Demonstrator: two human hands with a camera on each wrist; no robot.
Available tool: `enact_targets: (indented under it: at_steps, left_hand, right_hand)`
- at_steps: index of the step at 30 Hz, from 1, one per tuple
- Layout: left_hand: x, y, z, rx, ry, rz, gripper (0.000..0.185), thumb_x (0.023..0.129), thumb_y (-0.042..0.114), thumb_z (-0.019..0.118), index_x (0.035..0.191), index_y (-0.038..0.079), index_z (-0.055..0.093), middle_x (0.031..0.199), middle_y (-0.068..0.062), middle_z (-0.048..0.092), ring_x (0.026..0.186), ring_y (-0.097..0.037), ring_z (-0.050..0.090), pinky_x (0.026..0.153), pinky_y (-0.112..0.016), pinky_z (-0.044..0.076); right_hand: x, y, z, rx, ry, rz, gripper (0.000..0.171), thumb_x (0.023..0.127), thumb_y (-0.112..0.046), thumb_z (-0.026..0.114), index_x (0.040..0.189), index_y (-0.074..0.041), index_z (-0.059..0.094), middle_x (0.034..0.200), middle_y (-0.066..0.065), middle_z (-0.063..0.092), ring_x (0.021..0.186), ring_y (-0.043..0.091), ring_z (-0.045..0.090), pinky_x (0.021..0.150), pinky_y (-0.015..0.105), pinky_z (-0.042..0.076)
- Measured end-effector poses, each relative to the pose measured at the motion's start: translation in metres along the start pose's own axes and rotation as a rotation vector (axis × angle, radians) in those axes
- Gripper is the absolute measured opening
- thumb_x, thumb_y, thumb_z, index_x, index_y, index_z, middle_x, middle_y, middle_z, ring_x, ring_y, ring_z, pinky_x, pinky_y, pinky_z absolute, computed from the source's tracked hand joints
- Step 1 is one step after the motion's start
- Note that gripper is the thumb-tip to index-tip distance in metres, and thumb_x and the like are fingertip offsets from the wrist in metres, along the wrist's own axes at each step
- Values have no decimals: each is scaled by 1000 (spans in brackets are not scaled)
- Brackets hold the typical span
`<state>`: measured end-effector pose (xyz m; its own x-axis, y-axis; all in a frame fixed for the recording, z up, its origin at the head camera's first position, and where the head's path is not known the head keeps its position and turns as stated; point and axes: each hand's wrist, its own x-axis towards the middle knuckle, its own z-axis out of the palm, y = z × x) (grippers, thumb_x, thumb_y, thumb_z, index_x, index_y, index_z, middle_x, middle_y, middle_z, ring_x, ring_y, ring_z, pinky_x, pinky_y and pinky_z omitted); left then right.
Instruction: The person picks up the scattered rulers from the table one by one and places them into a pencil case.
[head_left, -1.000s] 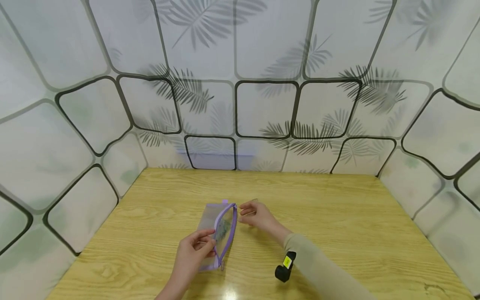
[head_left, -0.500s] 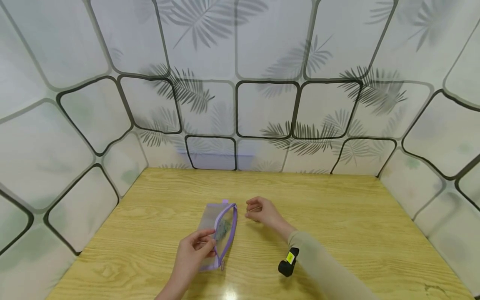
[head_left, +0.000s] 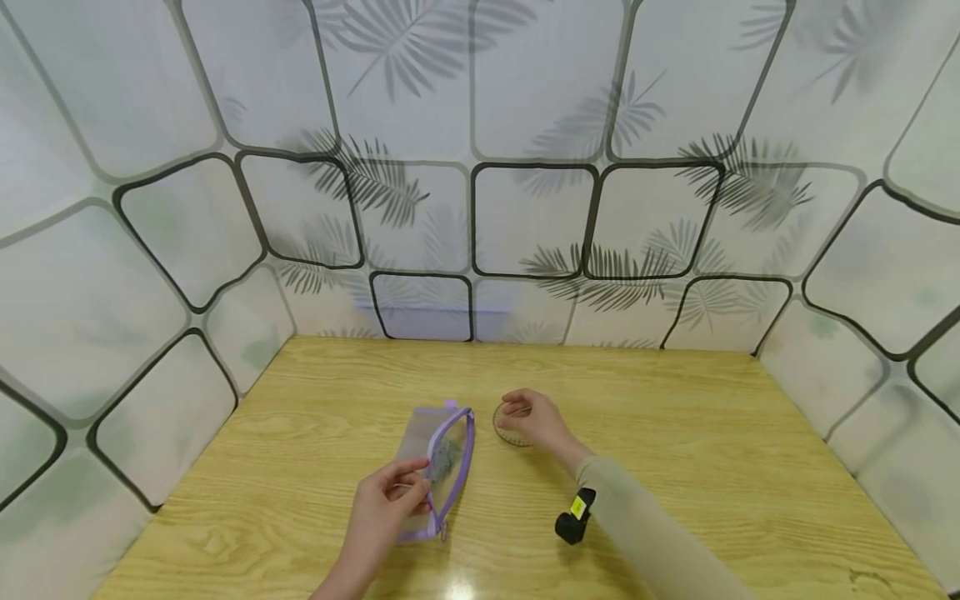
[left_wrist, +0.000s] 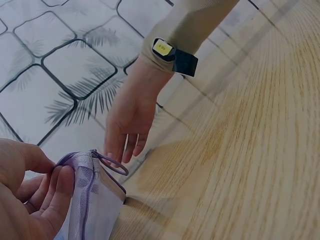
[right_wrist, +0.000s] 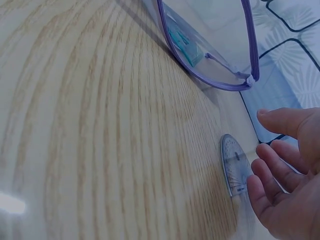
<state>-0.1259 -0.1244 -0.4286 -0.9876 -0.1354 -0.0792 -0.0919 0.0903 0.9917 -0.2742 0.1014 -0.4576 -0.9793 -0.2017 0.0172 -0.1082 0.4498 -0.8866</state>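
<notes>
A pale mesh zip pouch [head_left: 417, 437] with purple edging lies on the table, its zipped mouth gaping to the right. My left hand [head_left: 384, 500] pinches the near side of that mouth between thumb and fingers; the left wrist view shows the pinch at the purple edge near the zip pull [left_wrist: 117, 166]. Something teal [right_wrist: 187, 47] shows inside the pouch in the right wrist view. Just right of the pouch, a clear protractor [right_wrist: 234, 165] lies on the table. My right hand [head_left: 546, 427] is right over it, thumb apart from the loosely bent fingers, partly hiding it from the head camera.
The wood-grain table [head_left: 675, 467] extends well to either side of the hands. Patterned curtain-like walls [head_left: 536, 218] enclose its back and sides. A black wrist device [head_left: 576, 517] with a yellow label sits on the right sleeve.
My right hand has drawn back rightward from the pouch mouth. The protractor's curved edge now shows left of its fingers. My left hand and the pouch have stayed in place.
</notes>
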Motion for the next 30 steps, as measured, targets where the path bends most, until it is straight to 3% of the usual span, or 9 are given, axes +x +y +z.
enact_targets:
  at_steps: [18,30]
  left_hand:
    - [1,-1,-1,0,9,-10,32,89,-4,65,121,-6,65,91,-11,65,70,-12,67,66,-22,64]
    - [2,-3,0,-3,6,-12,32,89,-4,66,121,-6,64,92,-10,65,71,-11,66,66,-22,64]
  right_hand:
    - [11,11,-2,-52,41,32,53,84,-12,78,132,0,59,115,17,68,103,29,65,84,39,60]
    - [14,19,0,-107,39,34,63,81,-18,82,134,2,55,128,22,56,110,32,58,94,47,55]
